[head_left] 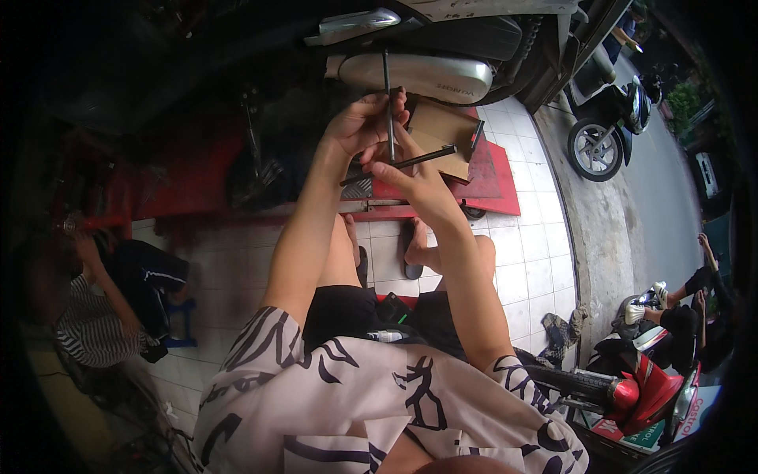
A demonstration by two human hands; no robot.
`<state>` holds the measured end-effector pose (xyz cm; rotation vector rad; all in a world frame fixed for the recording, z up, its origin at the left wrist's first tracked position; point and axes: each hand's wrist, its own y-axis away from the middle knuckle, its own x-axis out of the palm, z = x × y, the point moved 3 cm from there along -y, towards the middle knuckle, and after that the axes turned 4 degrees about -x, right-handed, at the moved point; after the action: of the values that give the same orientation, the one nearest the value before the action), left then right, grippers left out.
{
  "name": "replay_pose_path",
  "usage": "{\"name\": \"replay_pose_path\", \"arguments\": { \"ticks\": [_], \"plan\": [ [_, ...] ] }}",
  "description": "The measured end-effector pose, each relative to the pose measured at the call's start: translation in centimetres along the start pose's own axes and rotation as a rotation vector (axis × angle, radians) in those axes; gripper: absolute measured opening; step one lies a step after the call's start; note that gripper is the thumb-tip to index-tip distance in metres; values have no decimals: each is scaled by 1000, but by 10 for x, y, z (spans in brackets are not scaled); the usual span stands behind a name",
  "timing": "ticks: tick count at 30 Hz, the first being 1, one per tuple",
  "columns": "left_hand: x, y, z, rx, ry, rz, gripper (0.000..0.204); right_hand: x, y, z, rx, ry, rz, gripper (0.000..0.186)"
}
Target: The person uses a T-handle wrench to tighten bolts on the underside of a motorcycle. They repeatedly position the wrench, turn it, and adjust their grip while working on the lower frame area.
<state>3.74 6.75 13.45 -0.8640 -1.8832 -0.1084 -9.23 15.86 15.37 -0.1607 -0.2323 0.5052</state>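
Observation:
My left hand (365, 120) has its fingers closed around an upright dark metal rod (387, 69), whose top rises in front of the scooter's silver side cover (414, 75). Just below and to the right, my right hand (403, 175) grips a dark horizontal bar (436, 152) that crosses the rod's lower end, like a T-handle wrench; whether the two are joined I cannot tell. Some fingertips of both hands are hidden behind the tool and each other. An open cardboard box (438, 126) lies behind my right hand on a red metal platform (497, 189).
A person in a striped shirt (99, 320) sits on a blue stool at left. A parked scooter (600, 146) stands by the road at upper right. Another person (687, 320) is at lower right beside a red and black motorbike (647, 387). A dark rag (560, 328) lies on the tiles.

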Motion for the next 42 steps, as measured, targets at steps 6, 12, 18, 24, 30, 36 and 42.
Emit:
{"name": "replay_pose_path", "arguments": {
  "ticks": [6,12,18,24,30,36,42],
  "plan": [
    [16,-3,-19,-81,-177,-183,24,-95,16,-30,166,-55,108,25],
    [47,0,-33,-191,-979,-594,29,-54,-28,2,301,-175,352,32],
    [62,-7,-50,-89,-1492,-687,28,-26,-48,-20,343,-541,481,26],
    [167,48,-18,479,-1953,-879,16,-13,-59,-32,270,-564,488,21],
    [160,80,76,428,-1913,-812,34,5,-75,-55,174,-564,569,22],
    [145,87,96,576,-1663,-953,49,9,-74,-42,179,-732,636,26],
    [161,72,90,976,-1243,-1095,50,7,-73,-38,176,-882,654,26]
  ]
}}
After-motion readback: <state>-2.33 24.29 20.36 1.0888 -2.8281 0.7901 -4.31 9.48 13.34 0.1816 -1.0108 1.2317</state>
